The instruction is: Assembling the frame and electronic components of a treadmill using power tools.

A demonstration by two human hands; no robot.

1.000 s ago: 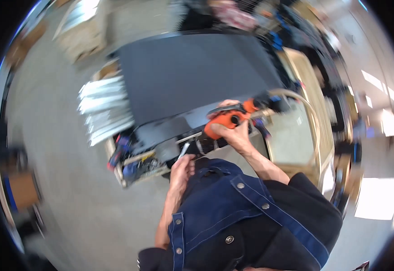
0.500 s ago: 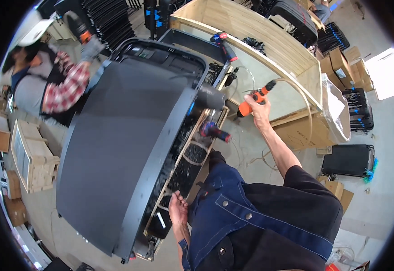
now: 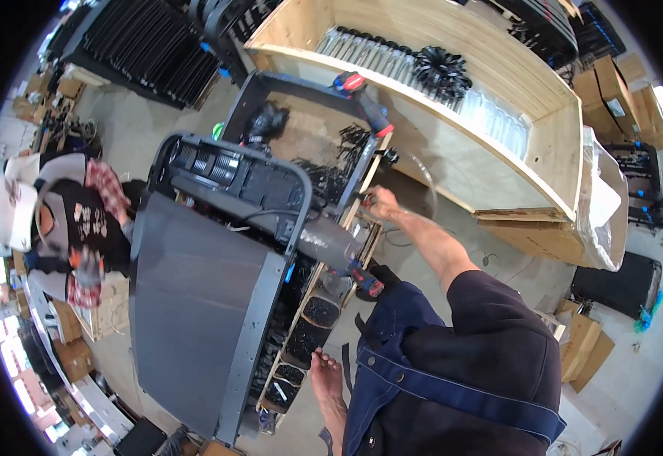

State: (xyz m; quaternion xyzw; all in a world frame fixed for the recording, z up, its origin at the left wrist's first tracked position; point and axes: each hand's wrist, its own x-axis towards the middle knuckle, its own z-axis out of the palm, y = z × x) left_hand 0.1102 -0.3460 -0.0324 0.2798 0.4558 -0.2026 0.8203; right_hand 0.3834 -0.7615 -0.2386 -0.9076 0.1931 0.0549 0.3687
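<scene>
My right hand (image 3: 382,204) is closed beside the far end of a narrow wooden rack. A small orange part shows at its fingers, apparently the orange drill, mostly hidden. My left hand (image 3: 327,375) is loosely curled, fingers a little apart, next to the compartments of dark small parts (image 3: 306,340) along that rack; nothing shows in it. A red-and-black power tool (image 3: 366,283) rests in the rack between my hands. To the left lies a large dark curved panel (image 3: 195,304) with a grey metal edge strip (image 3: 252,342).
A red-and-blue power tool (image 3: 366,102) lies on the edge of a dark tray (image 3: 240,106) holding black parts. Behind stands a long wooden crate (image 3: 423,99) with bottle-like clear items. A co-worker (image 3: 66,220) with a gloved hand is at the left. A hose (image 3: 429,178) loops near the crate.
My right hand has moved left and toward the rack with the orange drill, now mostly hidden. My left hand has shifted slightly right and down. The view has turned, and the co-worker has lowered an arm.
</scene>
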